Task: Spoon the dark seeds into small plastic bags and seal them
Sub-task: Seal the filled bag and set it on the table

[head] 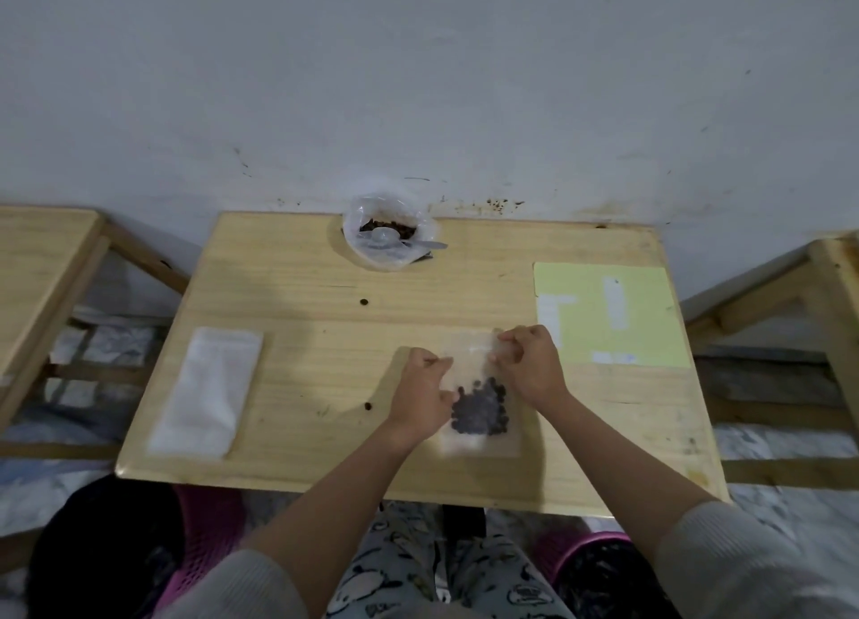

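Observation:
A small clear plastic bag (474, 439) lies on the wooden table (325, 339), with a clump of dark seeds (481, 409) in its lower half. My left hand (420, 393) pinches the bag's left upper edge with curled fingers. My right hand (530, 367) pinches the bag's top right edge. At the back of the table stands a bowl lined with clear plastic (388, 232) that holds more dark seeds, and a clear plastic spoon (395, 237) lies across it.
A stack of empty white bags (204, 390) lies at the table's left. A pale green sheet (609, 311) with white labels lies at the right. Two loose seeds (364, 302) rest on the tabletop. Pink baskets (590, 558) stand under the table; wooden frames flank both sides.

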`<state>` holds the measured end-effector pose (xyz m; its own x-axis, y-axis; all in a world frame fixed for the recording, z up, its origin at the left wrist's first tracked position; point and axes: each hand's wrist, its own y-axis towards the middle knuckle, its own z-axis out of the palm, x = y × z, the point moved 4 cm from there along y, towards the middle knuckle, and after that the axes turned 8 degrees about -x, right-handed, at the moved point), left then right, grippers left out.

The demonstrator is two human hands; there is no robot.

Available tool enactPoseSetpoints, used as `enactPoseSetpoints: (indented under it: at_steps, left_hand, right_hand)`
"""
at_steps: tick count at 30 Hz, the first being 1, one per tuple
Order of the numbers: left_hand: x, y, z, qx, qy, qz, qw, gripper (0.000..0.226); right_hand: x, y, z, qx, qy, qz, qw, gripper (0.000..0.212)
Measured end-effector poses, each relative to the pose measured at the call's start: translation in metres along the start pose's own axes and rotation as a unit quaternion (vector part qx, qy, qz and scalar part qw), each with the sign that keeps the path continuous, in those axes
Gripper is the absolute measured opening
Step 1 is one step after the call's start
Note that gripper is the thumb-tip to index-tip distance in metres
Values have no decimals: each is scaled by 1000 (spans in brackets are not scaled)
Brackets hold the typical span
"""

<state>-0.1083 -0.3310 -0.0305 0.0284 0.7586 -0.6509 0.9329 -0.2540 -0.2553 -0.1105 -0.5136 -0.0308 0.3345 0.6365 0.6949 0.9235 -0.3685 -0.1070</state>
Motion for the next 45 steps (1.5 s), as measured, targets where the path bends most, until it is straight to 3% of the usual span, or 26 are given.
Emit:
enactPoseSetpoints:
  at_steps: [11, 15, 21, 26, 29, 33, 39, 45]
  left_hand:
    - [-1, 4, -1, -7, -6, -25, 1000, 54]
    - [-3, 4, -15, -26, -16, -18, 999, 49]
    - [29, -2, -80, -130, -49, -8, 990, 37]
    - [103, -21, -151, -236, -31, -39, 970, 32]
    - [153, -32, -190, -265, 17, -103, 959, 33]
    - [207, -41, -225, -259, 59, -171, 949, 52]
    - [249, -33, -235, -138, 92, -166, 972, 70]
    - [260, -30, -231, -140, 121, -144, 972, 72]
  right_hand:
    - [-2, 9, 6, 19, -13, 20, 1000, 37]
    - [10, 7, 1, -26, -37, 8, 999, 29]
    - [72, 6, 28, -35, -7, -48, 998, 24]
    - [152, -9, 97, 46, 60, -73, 994, 21]
    - [197, -25, 145, 98, 78, -75, 989, 21]
    - [240, -40, 200, 154, 67, -57, 984, 29]
    - [258, -38, 248, 170, -38, 0, 985, 67]
    - [259, -36, 252, 98, 18, 0, 995, 35]
